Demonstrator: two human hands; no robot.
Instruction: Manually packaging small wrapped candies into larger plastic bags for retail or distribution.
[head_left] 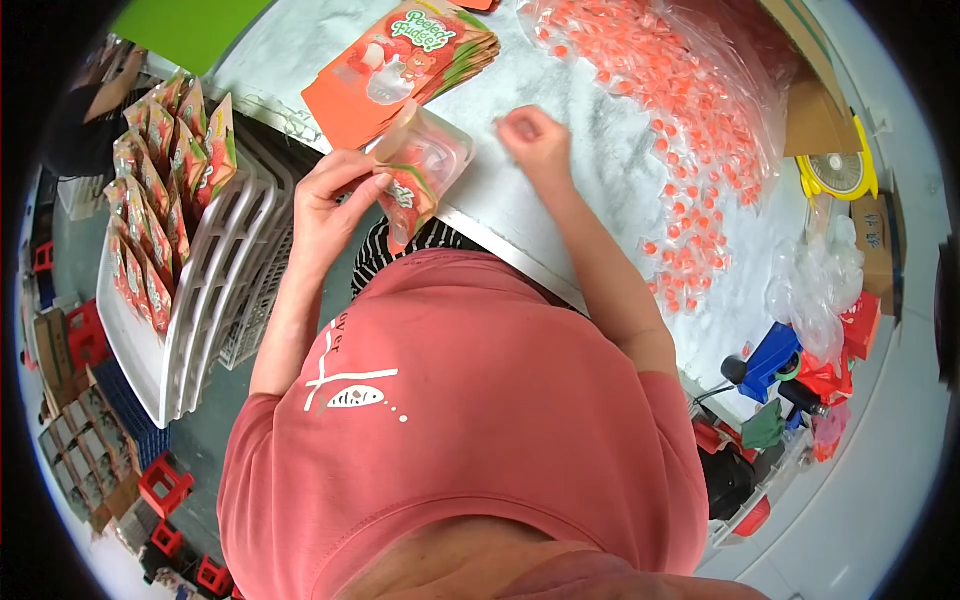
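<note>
Head view, looking down over a pink-shirted torso toward a white marbled tabletop (600, 170). Left hand (335, 195) closed around an open-mouthed red and green printed plastic pouch (420, 170), thumb and fingers pinching its left edge, pouch held tilted above the table's near edge. Right hand (535, 140) loosely curled with fingertips pinched together, knuckles up, resting on the tabletop just right of the pouch; whether anything is held inside cannot be told. Behind the pouch, a fanned stack of flat red printed pouches (390, 65) lying on the table. To the right, a large clear plastic bag of small orange-red wrapped sweets (680, 110), spilling loose toward the table's near edge. At left, a white slatted plastic crate (215, 270) carrying upright rows of filled pouches (160, 170).
</note>
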